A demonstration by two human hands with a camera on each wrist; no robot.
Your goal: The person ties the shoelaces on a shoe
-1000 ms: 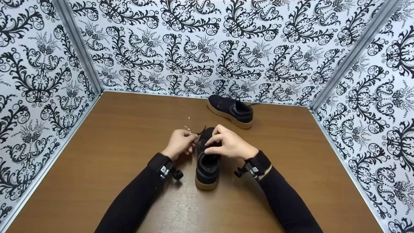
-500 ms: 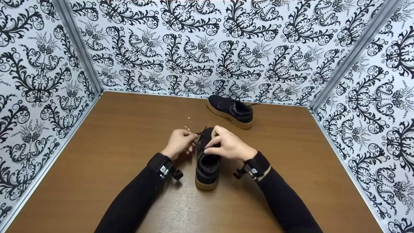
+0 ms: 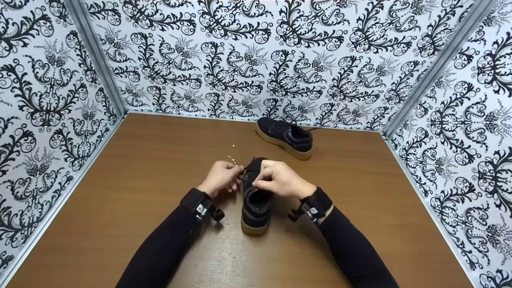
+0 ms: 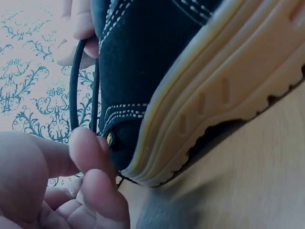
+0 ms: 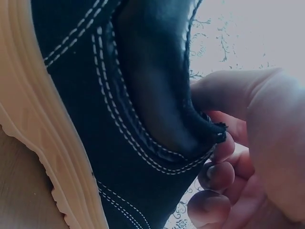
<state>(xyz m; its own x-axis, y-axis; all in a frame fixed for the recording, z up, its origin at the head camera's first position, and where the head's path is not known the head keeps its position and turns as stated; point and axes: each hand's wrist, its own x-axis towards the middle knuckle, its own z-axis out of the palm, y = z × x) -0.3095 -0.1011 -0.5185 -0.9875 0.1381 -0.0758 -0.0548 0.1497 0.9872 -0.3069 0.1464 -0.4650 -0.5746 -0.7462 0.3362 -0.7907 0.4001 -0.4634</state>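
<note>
A black shoe with white stitching and a tan sole stands on the table, heel toward me. At its left side, my left hand pinches the black shoelace between thumb and forefinger. The lace forms a narrow loop in the left wrist view, running up to the fingers of my right hand. That hand is curled over the lacing from the right, thumb and forefinger together at the lace. In the right wrist view, its fingers lie beside the shoe's opening, and the pinched piece of lace is hidden.
A second black shoe rests farther back, right of centre, near the patterned back wall. Small shiny bits appear on the brown table beyond my left hand. Patterned side walls flank the table.
My right hand has lowered slightly toward me, its raised forefinger coming down over the shoe. The left hand has shifted a little left, still pinching the lace. Both shoes remain in place.
</note>
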